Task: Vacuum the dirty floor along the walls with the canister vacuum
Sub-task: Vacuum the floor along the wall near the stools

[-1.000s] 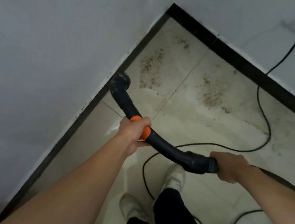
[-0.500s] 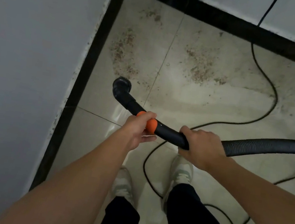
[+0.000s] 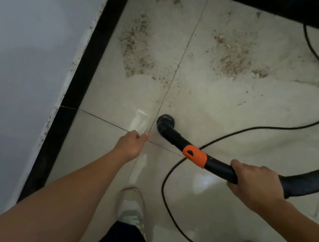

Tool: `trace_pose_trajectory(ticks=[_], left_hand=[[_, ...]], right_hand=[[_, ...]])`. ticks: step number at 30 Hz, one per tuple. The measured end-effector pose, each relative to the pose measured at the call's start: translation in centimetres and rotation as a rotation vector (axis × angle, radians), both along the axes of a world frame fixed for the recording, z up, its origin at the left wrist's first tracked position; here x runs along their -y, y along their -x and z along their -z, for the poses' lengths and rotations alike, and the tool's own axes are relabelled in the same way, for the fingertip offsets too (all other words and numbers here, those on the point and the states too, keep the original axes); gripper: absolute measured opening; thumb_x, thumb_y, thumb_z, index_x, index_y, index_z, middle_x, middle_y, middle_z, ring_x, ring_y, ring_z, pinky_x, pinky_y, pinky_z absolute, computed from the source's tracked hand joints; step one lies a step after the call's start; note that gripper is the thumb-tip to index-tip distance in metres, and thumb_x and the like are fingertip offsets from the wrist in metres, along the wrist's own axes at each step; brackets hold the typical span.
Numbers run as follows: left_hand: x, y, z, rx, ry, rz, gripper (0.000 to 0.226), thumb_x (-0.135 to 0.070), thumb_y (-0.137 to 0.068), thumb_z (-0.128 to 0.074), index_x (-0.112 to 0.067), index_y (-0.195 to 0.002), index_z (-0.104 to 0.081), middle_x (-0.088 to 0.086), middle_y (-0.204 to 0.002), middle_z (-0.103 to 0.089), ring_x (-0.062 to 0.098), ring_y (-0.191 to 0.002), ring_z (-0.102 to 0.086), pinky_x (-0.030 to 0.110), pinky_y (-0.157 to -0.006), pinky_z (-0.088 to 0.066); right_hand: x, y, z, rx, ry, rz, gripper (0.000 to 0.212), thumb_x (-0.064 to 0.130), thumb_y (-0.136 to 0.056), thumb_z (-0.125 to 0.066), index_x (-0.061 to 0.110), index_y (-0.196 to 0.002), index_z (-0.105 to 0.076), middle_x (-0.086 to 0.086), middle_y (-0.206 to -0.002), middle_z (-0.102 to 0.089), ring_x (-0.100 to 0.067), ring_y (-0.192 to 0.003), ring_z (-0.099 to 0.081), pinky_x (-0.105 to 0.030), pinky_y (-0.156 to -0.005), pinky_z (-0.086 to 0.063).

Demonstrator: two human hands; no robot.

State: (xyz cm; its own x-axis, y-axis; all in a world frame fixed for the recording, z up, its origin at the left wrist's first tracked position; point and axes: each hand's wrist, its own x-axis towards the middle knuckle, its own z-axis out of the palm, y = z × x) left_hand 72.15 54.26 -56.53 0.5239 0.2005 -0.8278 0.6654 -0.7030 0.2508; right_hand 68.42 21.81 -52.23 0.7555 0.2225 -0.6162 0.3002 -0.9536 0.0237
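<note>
The right hand was closed around the rigid black handle tube, right of center, just behind its orange collar. The left hand hung free, fingers loosely curled, holding nothing. The nozzle stood at the center, below the dirt patches. The ribbed hose looked soft and would probably drag, so the stiff tube seemed the better place to hold.

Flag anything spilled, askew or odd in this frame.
Reddish-brown debris lies spilled near the corner. The power cord loops across the floor by the shoes. Only the right hand grips the vacuum handle; the left hand hangs free.
</note>
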Motion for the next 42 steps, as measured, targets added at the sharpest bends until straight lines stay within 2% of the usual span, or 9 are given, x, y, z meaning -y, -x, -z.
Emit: trace_pose_trajectory(ticks=[3,6,10,14,17,23,27,35,42], left_hand=[[0.0,1.1,2.6,0.082,-0.072,0.133,0.033,-0.047,-0.097,-0.046,-0.015,-0.093,-0.053,0.000,-0.087,-0.054,0.024,-0.088,-0.054,0.032,-0.074,-0.040],[-0.1,2.1,5.0,0.087,-0.164,0.316,0.031,-0.043,-0.095,-0.048,-0.013,-0.103,-0.053,0.007,-0.103,-0.054,0.027,-0.096,-0.054,0.037,-0.082,-0.046],[-2.1,-0.1,8.2,0.161,-0.371,0.508,0.035,-0.035,-0.095,-0.047,-0.008,-0.117,-0.048,0.014,-0.120,-0.044,0.032,-0.107,-0.048,0.042,-0.087,-0.046],[-5.0,-3.1,10.7,0.403,-0.558,0.503,0.033,-0.027,-0.094,-0.046,-0.002,-0.115,-0.049,0.019,-0.118,-0.046,0.035,-0.106,-0.045,0.042,-0.081,-0.042],[-5.4,-3.2,12.9,0.623,-0.617,0.472,0.035,-0.021,-0.090,-0.043,0.005,-0.109,-0.055,0.026,-0.108,-0.053,0.040,-0.096,-0.050,0.047,-0.075,-0.045],[-5.5,-0.6,14.8,0.658,-0.544,0.383,0.053,-0.030,-0.099,-0.037,0.004,-0.140,-0.041,0.029,-0.148,-0.035,0.043,-0.137,-0.031,0.050,-0.113,-0.028],[-6.8,1.7,14.6,0.746,-0.483,0.460,0.067,-0.043,-0.094,-0.020,-0.002,-0.143,-0.042,0.023,-0.151,-0.035,0.038,-0.140,-0.030,0.045,-0.114,-0.026],[-7.7,2.8,16.3,0.807,-0.432,0.376,0.065,-0.042,-0.094,-0.019,-0.008,-0.146,-0.039,0.017,-0.155,-0.030,0.028,-0.146,-0.022,0.043,-0.119,-0.016],[-8.2,2.6,16.8,0.816,-0.440,0.348,0.063,-0.043,-0.095,-0.021,-0.010,-0.147,-0.037,0.014,-0.156,-0.029,0.025,-0.146,-0.022,0.043,-0.118,-0.019]], right_hand=[[3.3,-1.7,1.5,0.111,0.063,0.094,0.029,0.050,-0.085,-0.060,0.034,-0.089,-0.038,0.012,-0.061,-0.042,-0.013,-0.050,-0.042,-0.025,-0.048,-0.025],[6.2,-5.3,2.3,0.212,0.059,0.207,0.032,0.050,-0.080,-0.064,0.030,-0.085,-0.041,0.010,-0.057,-0.043,-0.019,-0.048,-0.044,-0.025,-0.048,-0.027],[7.3,-8.4,3.5,0.269,0.124,0.002,0.031,0.061,-0.080,-0.055,0.036,-0.086,-0.038,0.012,-0.057,-0.043,-0.011,-0.047,-0.042,-0.025,-0.043,-0.024],[6.8,-6.5,6.0,0.179,0.068,-0.194,0.025,0.064,-0.079,-0.044,0.043,-0.090,-0.037,0.014,-0.069,-0.054,-0.007,-0.061,-0.058,-0.027,-0.048,-0.027],[7.4,-7.9,7.6,0.304,0.060,-0.075,0.028,0.064,-0.079,-0.049,0.041,-0.084,-0.035,0.012,-0.059,-0.044,-0.005,-0.051,-0.048,-0.024,-0.044,-0.024],[5.2,-5.7,9.0,0.331,-0.001,0.073,0.027,0.061,-0.080,-0.050,0.037,-0.086,-0.039,0.010,-0.062,-0.045,-0.014,-0.058,-0.053,-0.027,-0.051,-0.032],[3.1,-0.8,9.6,0.208,-0.078,-0.069,0.026,0.062,-0.077,-0.037,0.039,-0.089,-0.039,0.011,-0.069,-0.052,-0.009,-0.069,-0.064,-0.028,-0.057,-0.034],[-2.4,-5.3,9.8,0.354,-0.118,0.285,0.022,0.049,-0.082,-0.061,0.031,-0.086,-0.048,0.012,-0.064,-0.049,-0.014,-0.058,-0.051,-0.028,-0.051,-0.033],[-2.8,-2.6,10.7,0.352,-0.044,0.080,0.026,0.057,-0.081,-0.055,0.036,-0.086,-0.042,0.011,-0.060,-0.042,-0.011,-0.061,-0.057,-0.027,-0.051,-0.031]])
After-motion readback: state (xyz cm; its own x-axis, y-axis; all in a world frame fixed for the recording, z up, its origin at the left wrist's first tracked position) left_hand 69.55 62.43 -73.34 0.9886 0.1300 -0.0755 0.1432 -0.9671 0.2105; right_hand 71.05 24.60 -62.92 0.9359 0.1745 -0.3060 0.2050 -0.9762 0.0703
